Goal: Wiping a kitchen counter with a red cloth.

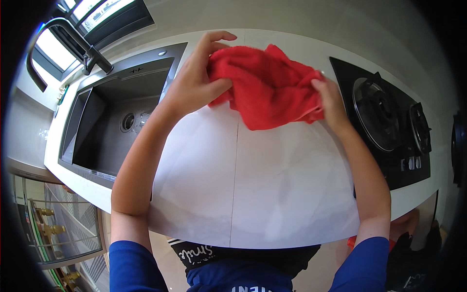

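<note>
Both my hands are on a crumpled red cloth point(270, 87) above the far part of the white countertop point(270, 182). My left hand point(200, 75) has the cloth's left end between thumb and fingers, with the index finger stretched out past it. At the other end, my right hand point(330, 100) grips the cloth with its thumb on top; most of its fingers are hidden behind the fabric. The cloth hangs in loose folds between the hands, slightly blurred. Whether its lower edge touches the counter I cannot tell.
To the left is a dark sink point(120, 124) with a black gooseneck faucet point(62, 25) behind it, below a window point(105, 14). A black gas cooktop point(401, 146) with round burners point(377, 109) is at the right. A wall point(292, 14) rises behind the counter.
</note>
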`<control>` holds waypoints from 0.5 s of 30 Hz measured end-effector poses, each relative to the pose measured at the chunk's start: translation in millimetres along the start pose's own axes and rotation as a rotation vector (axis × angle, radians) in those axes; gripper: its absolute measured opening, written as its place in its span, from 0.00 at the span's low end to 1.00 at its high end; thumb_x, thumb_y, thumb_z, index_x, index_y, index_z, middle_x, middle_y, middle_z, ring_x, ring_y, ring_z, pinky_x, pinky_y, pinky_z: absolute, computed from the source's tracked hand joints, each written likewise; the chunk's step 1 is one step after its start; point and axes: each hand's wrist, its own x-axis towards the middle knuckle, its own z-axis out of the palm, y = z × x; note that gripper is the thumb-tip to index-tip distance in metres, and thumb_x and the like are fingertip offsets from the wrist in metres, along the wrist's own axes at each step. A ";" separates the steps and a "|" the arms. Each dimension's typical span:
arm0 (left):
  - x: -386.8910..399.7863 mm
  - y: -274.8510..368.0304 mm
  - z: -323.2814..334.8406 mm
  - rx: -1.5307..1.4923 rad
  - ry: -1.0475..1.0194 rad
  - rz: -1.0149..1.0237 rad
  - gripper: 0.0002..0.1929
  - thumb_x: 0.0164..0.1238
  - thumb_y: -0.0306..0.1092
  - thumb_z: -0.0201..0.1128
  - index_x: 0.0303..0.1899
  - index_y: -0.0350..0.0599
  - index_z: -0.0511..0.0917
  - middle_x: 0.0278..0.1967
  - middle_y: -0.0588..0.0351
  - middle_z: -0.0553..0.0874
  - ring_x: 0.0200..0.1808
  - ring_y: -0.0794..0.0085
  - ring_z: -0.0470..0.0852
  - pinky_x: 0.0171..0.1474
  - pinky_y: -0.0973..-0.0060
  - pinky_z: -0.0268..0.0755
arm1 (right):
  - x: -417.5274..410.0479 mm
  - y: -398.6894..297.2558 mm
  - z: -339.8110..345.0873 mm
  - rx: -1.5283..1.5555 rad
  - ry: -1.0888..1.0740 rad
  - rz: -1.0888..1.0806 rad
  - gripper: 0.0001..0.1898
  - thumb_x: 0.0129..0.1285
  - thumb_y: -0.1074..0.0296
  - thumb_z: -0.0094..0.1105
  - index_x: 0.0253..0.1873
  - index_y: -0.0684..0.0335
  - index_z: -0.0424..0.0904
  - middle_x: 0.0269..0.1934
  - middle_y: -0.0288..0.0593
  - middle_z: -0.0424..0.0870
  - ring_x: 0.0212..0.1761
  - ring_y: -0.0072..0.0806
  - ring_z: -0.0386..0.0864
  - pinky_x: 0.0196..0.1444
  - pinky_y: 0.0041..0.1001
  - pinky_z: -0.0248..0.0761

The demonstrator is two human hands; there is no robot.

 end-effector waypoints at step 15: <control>-35.3 9.7 62.0 0.599 -0.262 0.267 0.35 0.42 0.52 0.80 0.56 0.53 0.81 0.68 0.46 0.71 0.71 0.42 0.66 0.69 0.46 0.63 | -76.3 -33.0 85.7 -0.782 -0.416 -1.040 0.34 0.64 0.43 0.63 0.73 0.45 0.69 0.77 0.48 0.62 0.81 0.45 0.55 0.82 0.53 0.43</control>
